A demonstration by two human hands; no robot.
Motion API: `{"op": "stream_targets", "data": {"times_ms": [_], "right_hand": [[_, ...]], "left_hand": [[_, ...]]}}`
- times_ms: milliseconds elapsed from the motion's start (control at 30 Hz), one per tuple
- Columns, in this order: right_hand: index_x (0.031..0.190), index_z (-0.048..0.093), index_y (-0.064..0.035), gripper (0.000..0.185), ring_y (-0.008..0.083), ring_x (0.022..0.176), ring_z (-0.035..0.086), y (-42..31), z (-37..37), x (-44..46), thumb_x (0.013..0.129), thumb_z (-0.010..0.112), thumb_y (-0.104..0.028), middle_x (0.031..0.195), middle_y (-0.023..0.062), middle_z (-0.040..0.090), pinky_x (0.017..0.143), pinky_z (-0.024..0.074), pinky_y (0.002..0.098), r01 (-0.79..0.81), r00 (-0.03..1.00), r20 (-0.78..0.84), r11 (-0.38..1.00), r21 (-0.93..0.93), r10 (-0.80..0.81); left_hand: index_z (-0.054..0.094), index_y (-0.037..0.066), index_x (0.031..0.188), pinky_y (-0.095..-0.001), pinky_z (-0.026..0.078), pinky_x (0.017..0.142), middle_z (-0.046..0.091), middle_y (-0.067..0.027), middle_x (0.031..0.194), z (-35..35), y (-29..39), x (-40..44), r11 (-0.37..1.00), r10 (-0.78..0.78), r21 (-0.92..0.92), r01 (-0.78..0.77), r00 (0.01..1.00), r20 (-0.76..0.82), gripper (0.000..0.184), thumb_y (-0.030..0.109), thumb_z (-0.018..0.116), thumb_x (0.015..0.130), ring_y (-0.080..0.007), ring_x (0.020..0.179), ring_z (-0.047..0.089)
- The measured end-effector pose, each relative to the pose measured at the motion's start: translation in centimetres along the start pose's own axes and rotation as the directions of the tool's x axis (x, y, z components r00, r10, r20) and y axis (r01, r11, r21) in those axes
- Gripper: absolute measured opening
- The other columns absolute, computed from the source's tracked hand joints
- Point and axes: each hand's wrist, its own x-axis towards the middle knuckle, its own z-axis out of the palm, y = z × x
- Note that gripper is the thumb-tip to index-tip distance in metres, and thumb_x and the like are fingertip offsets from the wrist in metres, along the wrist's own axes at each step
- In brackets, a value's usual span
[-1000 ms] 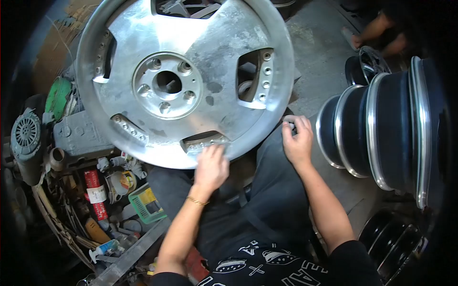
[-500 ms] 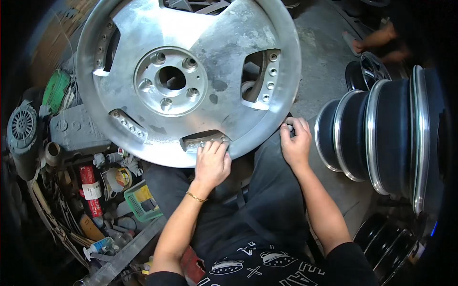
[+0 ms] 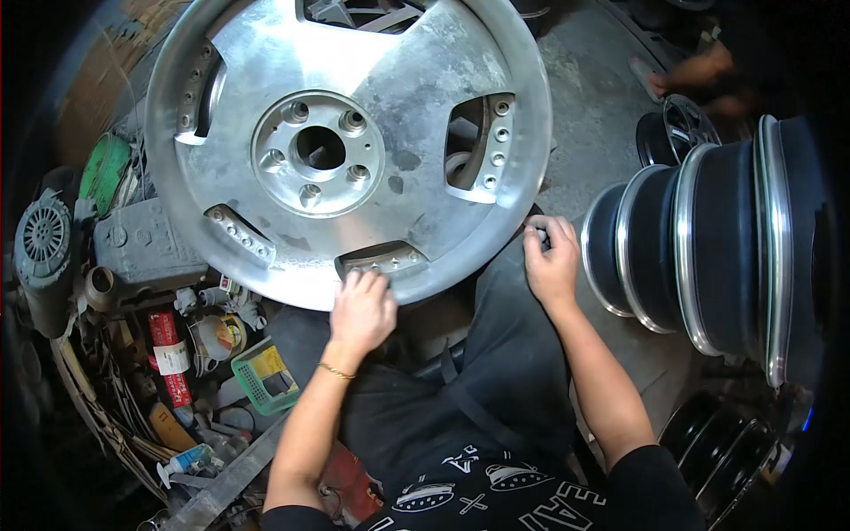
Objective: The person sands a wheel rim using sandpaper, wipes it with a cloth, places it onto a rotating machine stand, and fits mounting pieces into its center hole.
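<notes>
A large bare-metal wheel (image 3: 425, 115) faces me, with a round hub, bolt holes and several openings lined with small studs or holes. My left hand (image 3: 364, 311) is at the wheel's lower lip, just below the bottom opening, its fingers curled together over the edge. Whether something small is between those fingertips is hidden. My right hand (image 3: 552, 262) rests on my right thigh beside the wheel's lower right rim, thumb and fingers bent together around something I cannot make out.
Stacked wheel barrels (image 3: 726, 239) with shiny lips stand at the right, near a dark spoked wheel (image 3: 686, 128). A person's bare foot (image 3: 651, 78) shows at the upper right. At the left are a motor (image 3: 44, 234), a green basket (image 3: 257, 389) and clutter.
My left hand has slid leftward along the wheel's lower lip, away from the right end of the bottom opening. My right hand has stayed nearly in place.
</notes>
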Motion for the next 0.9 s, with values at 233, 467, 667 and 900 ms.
{"op": "stream_targets", "data": {"times_ms": [233,467,667,900], "right_hand": [[0.085,0.066,-0.0028,0.010,0.0294,0.081,0.055,-0.6,0.4,-0.1,0.082,0.062,-0.012,0.081,0.0106,0.060,0.076,0.0451,0.0398,-0.014,1.000,-0.007,1.000,-0.022,0.014],[0.090,0.067,-0.0049,0.011,0.0301,0.085,0.056,0.0,-0.4,0.0,0.082,0.063,-0.011,0.086,0.0105,0.062,0.079,0.0455,0.0397,-0.013,1.000,0.023,0.999,-0.031,0.014],[0.091,0.068,-0.0047,0.012,0.0293,0.085,0.058,0.2,-0.9,-0.5,0.083,0.062,-0.011,0.088,0.0109,0.063,0.078,0.0460,0.0389,-0.055,0.998,-0.014,0.998,0.008,0.055],[0.096,0.066,0.0010,0.016,0.0274,0.082,0.060,-7.4,-1.7,-3.9,0.084,0.063,-0.008,0.087,0.0138,0.063,0.073,0.0489,0.0356,0.237,0.972,-0.028,0.963,0.125,-0.235]], "left_hand": [[0.062,0.003,0.101,-0.0456,0.041,0.087,0.060,-0.0130,0.102,1.2,3.8,2.4,0.990,0.022,-0.138,-0.027,0.999,-0.034,0.026,0.021,0.059,0.083,-0.0311,0.101,0.054],[0.066,0.003,0.093,-0.0427,0.045,0.083,0.062,-0.0105,0.097,-2.7,-1.7,-0.4,0.992,-0.015,0.124,-0.003,0.989,0.150,0.025,0.027,0.064,0.084,-0.0271,0.097,0.056],[0.065,-0.002,0.099,-0.0384,0.050,0.081,0.065,-0.0099,0.094,-4.5,-2.6,0.0,0.847,-0.212,-0.499,0.180,0.977,-0.008,0.018,0.012,0.067,0.088,-0.0256,0.087,0.061],[0.045,0.004,0.118,-0.0202,0.046,0.062,0.064,-0.0065,0.094,-7.9,2.1,-3.4,-0.022,-0.472,-0.974,0.225,0.857,0.208,0.041,-0.002,0.069,0.085,-0.0076,0.073,0.057]]}}
